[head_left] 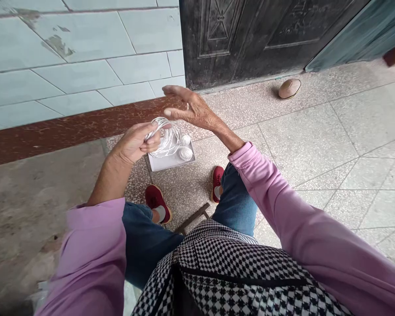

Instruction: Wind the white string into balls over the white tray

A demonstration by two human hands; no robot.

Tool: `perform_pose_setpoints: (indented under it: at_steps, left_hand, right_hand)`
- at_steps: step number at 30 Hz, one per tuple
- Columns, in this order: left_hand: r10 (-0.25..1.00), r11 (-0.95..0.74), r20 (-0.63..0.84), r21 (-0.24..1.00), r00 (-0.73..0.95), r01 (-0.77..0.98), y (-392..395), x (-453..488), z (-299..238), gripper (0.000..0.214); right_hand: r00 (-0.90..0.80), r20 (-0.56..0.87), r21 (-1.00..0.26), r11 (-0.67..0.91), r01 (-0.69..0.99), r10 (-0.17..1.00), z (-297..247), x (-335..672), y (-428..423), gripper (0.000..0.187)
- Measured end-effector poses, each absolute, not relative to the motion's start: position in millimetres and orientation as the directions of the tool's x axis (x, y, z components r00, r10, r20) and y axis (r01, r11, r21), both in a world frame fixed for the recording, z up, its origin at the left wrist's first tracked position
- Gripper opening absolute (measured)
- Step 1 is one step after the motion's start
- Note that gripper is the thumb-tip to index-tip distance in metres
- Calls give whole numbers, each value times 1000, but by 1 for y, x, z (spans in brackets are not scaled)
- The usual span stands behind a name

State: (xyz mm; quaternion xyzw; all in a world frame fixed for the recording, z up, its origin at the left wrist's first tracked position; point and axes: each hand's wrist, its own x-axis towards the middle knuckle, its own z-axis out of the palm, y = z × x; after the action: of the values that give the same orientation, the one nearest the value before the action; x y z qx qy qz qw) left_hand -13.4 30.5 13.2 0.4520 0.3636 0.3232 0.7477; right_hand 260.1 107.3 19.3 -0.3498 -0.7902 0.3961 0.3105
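A loose coil of white cord point(168, 139) hangs from my left hand point(138, 141), whose fingers are closed around one side of it. My right hand point(194, 107) is held just above and to the right of the coil, thumb and fingers apart, with nothing visible in it. Below the coil, a shallow white box point(171, 165) rests on the floor. Two wound balls of white cord sit at its right side: a larger ball point(185, 153) in front and a smaller ball point(185, 140) behind. The coil hides part of the box's inside.
A tiled wall point(85, 39) with a red-brown skirting point(52, 131) runs along the left. Ahead stands a dark panelled door point(217, 44), with a rounded brown object point(289, 88) on the floor near it. My red shoes point(157, 202) flank the near side of the box.
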Motion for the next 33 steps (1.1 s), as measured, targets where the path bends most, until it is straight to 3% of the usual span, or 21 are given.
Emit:
perform_pose_setpoints:
  at_steps: [3, 6, 8, 9, 12, 17, 24, 29, 33]
  left_hand:
    - [800, 353, -255, 932, 544, -82, 28, -10, 18, 53]
    - [805, 314, -233, 948, 546, -59, 27, -12, 22, 58]
    - [835, 302, -219, 949, 505, -86, 28, -17, 24, 48]
    - [857, 298, -215, 948, 468, -109, 30, -20, 24, 43]
    - [919, 289, -218, 939, 328, -185, 36, -28, 21, 37]
    - [976, 210, -184, 931, 114, -299, 44, -23, 10, 25]
    - [981, 140, -112, 973, 156, -186, 41, 3, -12, 41]
    - [962, 259, -243, 956, 121, -140, 38, 18, -22, 37]
    - [936, 336, -306, 925, 172, -180, 34, 25, -21, 46]
  right_hand:
    - [-689, 95, -886, 376, 270, 719, 12, 249, 97, 90]
    - [-713, 1, -947, 230, 225, 701, 2, 233, 89, 55]
    - [-694, -26, -979, 122, 164, 719, -3, 229, 89, 26]
    - [-689, -38, -990, 67, 125, 724, -4, 228, 89, 24]
    - [-679, -81, -996, -89, 23, 730, 1, 232, 88, 45]
    - [-577, -218, -949, -310, -65, 787, 29, 231, 73, 60]
    - [-447, -266, -895, -391, -215, 854, 50, 217, 64, 67]
    - [-389, -329, -801, -473, -367, 860, 43, 215, 66, 40]
    - [-370, -288, -823, -426, -375, 883, 41, 217, 67, 15]
